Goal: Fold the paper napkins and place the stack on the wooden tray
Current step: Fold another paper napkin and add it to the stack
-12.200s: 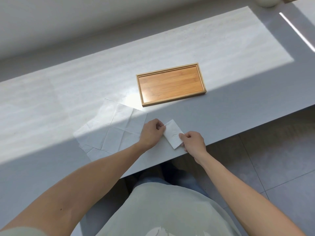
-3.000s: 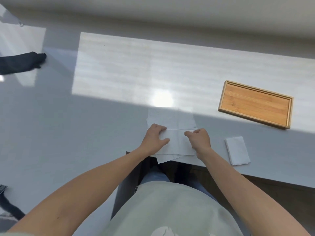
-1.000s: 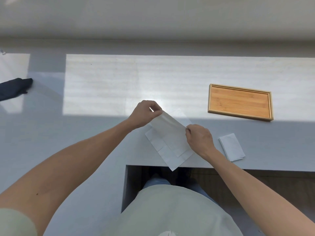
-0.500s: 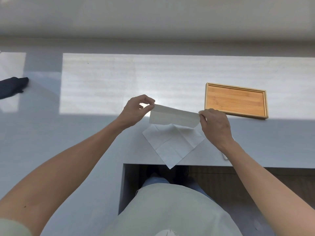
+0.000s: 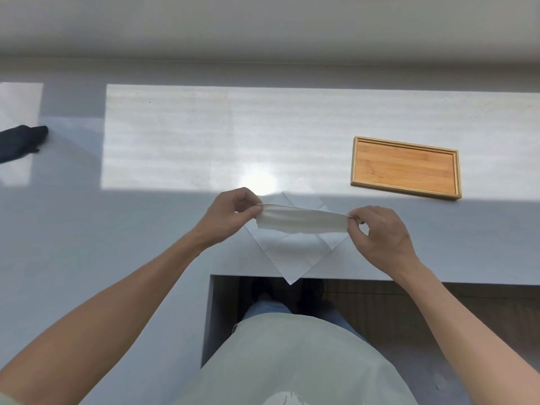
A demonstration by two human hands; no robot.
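Two hands are seen holding one paper napkin (image 5: pixel 302 220) up in the air, above the tabletop (image 5: pixel 175 141). The napkin is folded into a long, thin strip. Its left end is pinched by the left hand (image 5: pixel 230 216) between thumb and fingers. Its right end is pinched the same way by the right hand (image 5: pixel 380 232). Each grip is narrow and closed on the paper, and the strip is stretched flat between them.

Under the strip, an open napkin (image 5: pixel 292 252) is laid flat on the tabletop. It is turned like a diamond, and its near corner is hung over the tabletop's front edge. Fold lines can be seen across it.

Farther back and to the right, a wooden tray (image 5: pixel 406 168) is set on the tabletop in the sunlight, well apart from the hands. Only bare wood is seen inside it.

At the far left, a dark object (image 5: pixel 20 141) is partly seen; what it is cannot be told. A pale green shirt (image 5: pixel 292 361) is seen at the bottom.
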